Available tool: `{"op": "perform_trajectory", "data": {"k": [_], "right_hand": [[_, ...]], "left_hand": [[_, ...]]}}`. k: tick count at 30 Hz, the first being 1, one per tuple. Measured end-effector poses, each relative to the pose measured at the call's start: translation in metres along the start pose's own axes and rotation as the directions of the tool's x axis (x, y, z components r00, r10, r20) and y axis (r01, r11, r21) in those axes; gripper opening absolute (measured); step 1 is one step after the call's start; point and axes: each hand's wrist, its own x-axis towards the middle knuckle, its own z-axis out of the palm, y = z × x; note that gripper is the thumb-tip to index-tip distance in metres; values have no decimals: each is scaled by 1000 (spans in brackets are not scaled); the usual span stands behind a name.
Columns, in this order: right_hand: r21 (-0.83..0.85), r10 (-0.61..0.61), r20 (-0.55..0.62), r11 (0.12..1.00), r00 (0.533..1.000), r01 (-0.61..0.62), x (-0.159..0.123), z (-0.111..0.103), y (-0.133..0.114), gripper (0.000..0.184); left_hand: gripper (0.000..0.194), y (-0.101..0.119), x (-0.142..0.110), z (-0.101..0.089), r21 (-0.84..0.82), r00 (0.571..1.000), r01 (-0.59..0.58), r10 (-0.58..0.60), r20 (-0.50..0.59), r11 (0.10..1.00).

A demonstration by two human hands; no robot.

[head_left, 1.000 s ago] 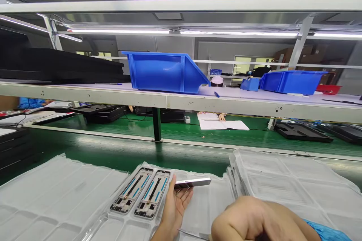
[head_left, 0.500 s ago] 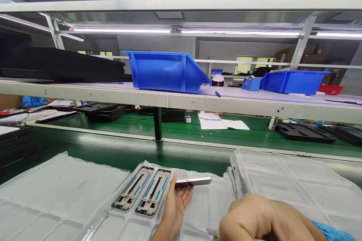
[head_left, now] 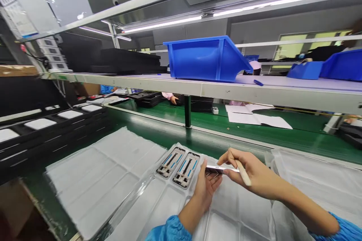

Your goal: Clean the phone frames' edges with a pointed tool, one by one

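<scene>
My left hand is closed on a thin phone frame, which I see nearly edge-on. My right hand bends over the frame's right end, its fingertips at the edge. Between the right fingers sits a pale, blunt stick-shaped tool; its tip is hidden. Two more phone frames, a left one and a right one, lie in compartments of a clear plastic tray under my hands. Both show black flex strips and blue strips.
Clear trays lie to the left, and a stack of trays to the right. Over the green bench runs a shelf with a blue bin. Black cases stand far left. Another person's hand shows beyond the post.
My right hand has come up from the lower right to the phone frame, the pale tool now visible in it. The view has turned left and tilted. My left hand still holds the frame.
</scene>
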Motion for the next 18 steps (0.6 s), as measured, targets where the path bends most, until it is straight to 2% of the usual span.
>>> {"op": "perform_trajectory", "data": {"k": [3, 6, 10, 18], "right_hand": [[-141, 39, -152, 988, 988, -61, 12, 10, 59, 30], [-122, 85, -203, 986, 975, -111, 14, 19, 95, 32], [8, 164, -175, 986, 971, -165, 12, 23, 101, 36], [71, 221, -140, 974, 965, -213, 15, 24, 100, 50]], "left_hand": [[40, 1, -1, -1, 29, 999, 15, -16, 35, 999], [43, -1, 0, -3, 67, 997, 6, -11, 76, 998], [53, -4, 3, -5, 112, 994, -11, -2, 109, 994], [58, -4, 2, -3, 107, 997, -25, 17, 74, 994]]}}
